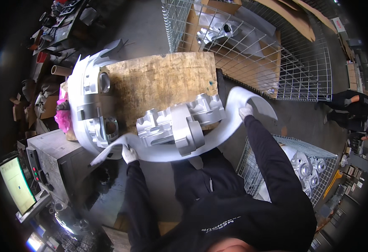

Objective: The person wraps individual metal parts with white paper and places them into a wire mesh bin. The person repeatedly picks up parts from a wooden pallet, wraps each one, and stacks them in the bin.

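Observation:
A long white foam sheet [218, 138] stretches along the front edge of the wooden worktable [163, 77]. My left hand [129, 154], in a white glove, is closed on its left part. Toward its right end, my right hand [246, 111], also gloved, grips the same sheet, which curls up and over beyond the fingers. Between my hands a silver cast metal part [179, 126] lies on the table's near side, with the foam passing along its front. A second metal casting [93, 111] stands at the table's left side, with white foam around its outer side.
A wire mesh cage [305, 71] with cardboard and another casting stands at the far right. Near my right arm is a wire basket [318, 157] of castings. To the left are a grey cabinet [51, 153], a screen [17, 185] and pink plastic [63, 115]. Another person [349, 109] is at far right.

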Available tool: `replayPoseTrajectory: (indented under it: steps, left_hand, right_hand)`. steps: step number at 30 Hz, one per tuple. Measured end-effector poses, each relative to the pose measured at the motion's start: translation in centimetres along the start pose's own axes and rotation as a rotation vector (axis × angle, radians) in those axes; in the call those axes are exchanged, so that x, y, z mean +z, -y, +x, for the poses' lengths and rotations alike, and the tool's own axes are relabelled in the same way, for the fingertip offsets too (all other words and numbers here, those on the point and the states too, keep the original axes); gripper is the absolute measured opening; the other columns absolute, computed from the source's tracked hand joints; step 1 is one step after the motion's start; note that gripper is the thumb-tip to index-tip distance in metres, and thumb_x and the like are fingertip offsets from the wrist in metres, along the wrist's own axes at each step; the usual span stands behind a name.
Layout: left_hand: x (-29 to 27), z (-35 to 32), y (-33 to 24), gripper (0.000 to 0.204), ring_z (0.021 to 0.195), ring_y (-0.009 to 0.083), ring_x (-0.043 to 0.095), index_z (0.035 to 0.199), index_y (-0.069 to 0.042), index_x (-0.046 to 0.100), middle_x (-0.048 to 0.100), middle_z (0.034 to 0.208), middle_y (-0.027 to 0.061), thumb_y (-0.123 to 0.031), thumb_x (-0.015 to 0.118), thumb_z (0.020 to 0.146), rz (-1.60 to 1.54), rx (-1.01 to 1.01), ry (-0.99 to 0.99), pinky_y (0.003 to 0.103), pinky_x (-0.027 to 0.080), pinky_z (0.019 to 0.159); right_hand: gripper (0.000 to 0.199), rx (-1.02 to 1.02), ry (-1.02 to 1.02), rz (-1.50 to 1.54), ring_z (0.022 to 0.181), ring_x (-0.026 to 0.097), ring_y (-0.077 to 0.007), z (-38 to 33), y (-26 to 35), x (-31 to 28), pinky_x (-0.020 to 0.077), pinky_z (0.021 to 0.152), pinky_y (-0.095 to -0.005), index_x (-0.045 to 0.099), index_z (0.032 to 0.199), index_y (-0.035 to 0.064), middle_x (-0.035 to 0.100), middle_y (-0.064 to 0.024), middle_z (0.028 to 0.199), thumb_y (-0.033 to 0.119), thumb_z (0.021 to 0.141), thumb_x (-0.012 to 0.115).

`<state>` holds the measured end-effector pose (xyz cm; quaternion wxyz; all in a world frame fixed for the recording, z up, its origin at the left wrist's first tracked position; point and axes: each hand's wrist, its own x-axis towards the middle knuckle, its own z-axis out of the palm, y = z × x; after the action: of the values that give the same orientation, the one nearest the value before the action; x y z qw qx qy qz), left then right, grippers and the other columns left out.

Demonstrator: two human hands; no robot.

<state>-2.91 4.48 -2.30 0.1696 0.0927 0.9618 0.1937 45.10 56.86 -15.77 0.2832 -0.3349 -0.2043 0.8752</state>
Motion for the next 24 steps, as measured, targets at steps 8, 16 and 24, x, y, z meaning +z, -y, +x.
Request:
replayPoseTrajectory:
  steps: [8,16,24]
  left_hand:
    - [4.4,12.5,-10.9,0.047,0.11,0.0332,0.065,0.13,-0.006,0.059,0.068,0.114,0.0215,-0.01,0.05,0.085,-0.153,0.233,0.32,0.037,0.049,0.095]
    - [8.5,20.9,-14.7,0.064,0.123,0.0383,0.056,0.138,0.005,0.048,0.058,0.13,0.03,-0.035,0.054,0.089,0.041,0.232,0.511,0.039,0.043,0.104]
    - [6.5,22.5,-15.9,0.048,0.085,0.0165,0.06,0.122,0.004,0.062,0.067,0.096,0.0074,-0.038,0.047,0.101,-0.586,-0.154,0.513,0.031,0.048,0.079]
  right_hand:
    - [0.058,0.108,-0.197,-1.764,0.123,0.058,-0.0328,9.0,1.6,22.3,0.0442,0.104,-0.0369,0.057,0.132,-0.0003,0.061,-0.0219,0.131,0.014,0.076,0.06]
    - [0.036,0.585,0.221,-2.134,0.107,0.066,-0.0305,15.3,-4.9,34.1,0.0518,0.093,-0.0376,0.072,0.115,0.0201,0.069,-0.0131,0.118,0.032,0.083,0.062]
    - [0.061,0.784,0.666,-1.877,0.12,0.057,-0.0365,12.8,-7.9,39.9,0.0456,0.101,-0.0429,0.052,0.136,0.0118,0.058,-0.0186,0.13,0.023,0.077,0.065]
